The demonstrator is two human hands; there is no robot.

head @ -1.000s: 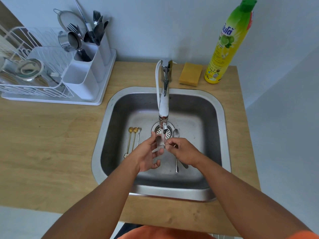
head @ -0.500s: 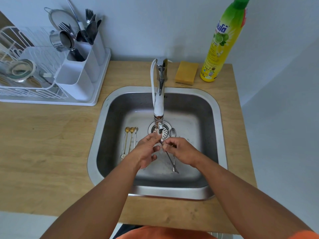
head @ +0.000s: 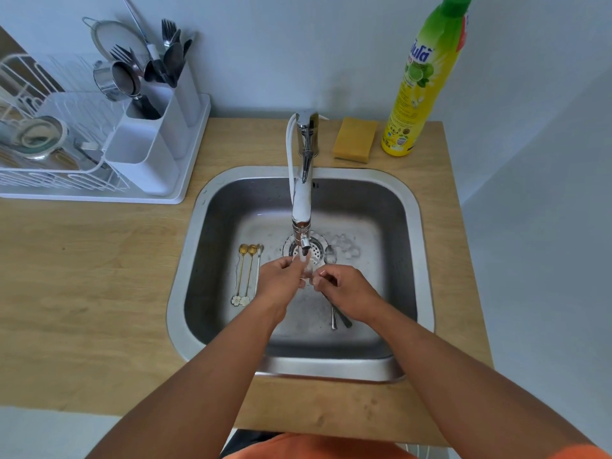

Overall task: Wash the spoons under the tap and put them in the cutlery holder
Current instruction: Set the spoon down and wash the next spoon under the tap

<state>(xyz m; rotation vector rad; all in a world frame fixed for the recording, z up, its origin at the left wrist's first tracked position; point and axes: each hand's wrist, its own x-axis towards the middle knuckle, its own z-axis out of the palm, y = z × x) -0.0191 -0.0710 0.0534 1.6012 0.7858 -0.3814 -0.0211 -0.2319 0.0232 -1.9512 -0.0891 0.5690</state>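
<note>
Green and yellow soap bottle (head: 427,74) at the back right of the wooden counter (head: 82,276), with blue writing too blurry to read and a picture of a lime. One yellow sponge (head: 355,139) just beside it.

One steel sink (head: 185,293) with one tap (head: 303,180) and water running down. Under the spout, left hand (head: 281,283) and right hand (head: 347,293) close together, fingers curled, both pinching one thin spoon (head: 309,276) in the stream. Mostly hidden by fingers and water, so hard to make out.

On the sink floor to the left, three small spoons side by side: two gold spoons (head: 245,273) with flower ends and one silver spoon (head: 259,270) touching them. On the right, one more spoon bowl (head: 330,255) beside the drain (head: 314,248), and two handle ends (head: 339,321) sticking out below the right hand. Cannot tell which handle goes with which spoon.

At the back left, one white cutlery holder (head: 145,154) with forks and spoons standing in its far part, set in a white dish rack (head: 49,160).
</note>
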